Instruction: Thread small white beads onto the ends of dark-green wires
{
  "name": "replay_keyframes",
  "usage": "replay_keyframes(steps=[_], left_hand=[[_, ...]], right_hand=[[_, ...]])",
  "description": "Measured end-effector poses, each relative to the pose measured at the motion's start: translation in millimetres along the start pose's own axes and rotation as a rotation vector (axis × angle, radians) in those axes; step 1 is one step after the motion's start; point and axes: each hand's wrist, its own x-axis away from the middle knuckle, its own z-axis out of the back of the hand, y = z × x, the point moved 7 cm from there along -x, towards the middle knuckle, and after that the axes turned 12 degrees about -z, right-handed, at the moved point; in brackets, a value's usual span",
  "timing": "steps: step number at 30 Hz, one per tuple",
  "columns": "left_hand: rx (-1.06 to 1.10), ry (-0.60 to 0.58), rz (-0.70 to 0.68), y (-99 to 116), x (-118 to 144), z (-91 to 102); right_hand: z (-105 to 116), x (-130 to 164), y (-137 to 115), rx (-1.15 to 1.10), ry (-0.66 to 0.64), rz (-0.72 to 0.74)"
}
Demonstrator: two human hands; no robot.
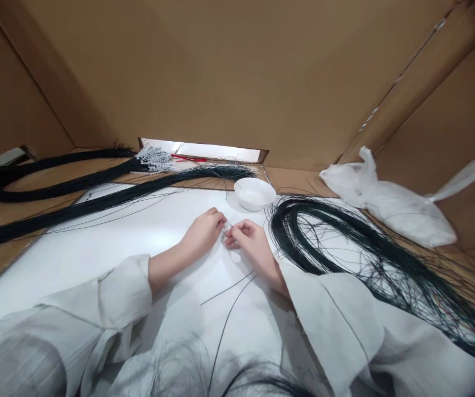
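Two thin dark cords (225,309) lie on the white table (97,248), their long axis running from about 7 o'clock up toward 1 o'clock into the hands. The left hand (203,231) and right hand (249,238) meet fingertip to fingertip, fingers pinched narrow on something tiny; what it is I cannot tell. Beyond, at 12 o'clock, stands a white bowl (254,193). A loose cord bundle (345,242) spreads at 3 o'clock.

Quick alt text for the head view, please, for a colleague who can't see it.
Both hands, left hand and right hand, pinch a thin dark cord together over a white work surface. A small white bowl sits just beyond, with a loose tangle of dark cords at right.
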Motion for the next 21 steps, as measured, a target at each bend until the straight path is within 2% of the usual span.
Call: replay_keyframes(steps=[15,21], left_hand=[[0.059,-0.043,-0.116,5.9,-2.0,2.5],[0.073,0.013,-0.064,0.1,0.7,7.9]], right_hand=[[0.8,-0.9,3.7,0.02,0.011,-0.052],[1.2,-4.2,5.1,0.048,0.005,-0.04]])
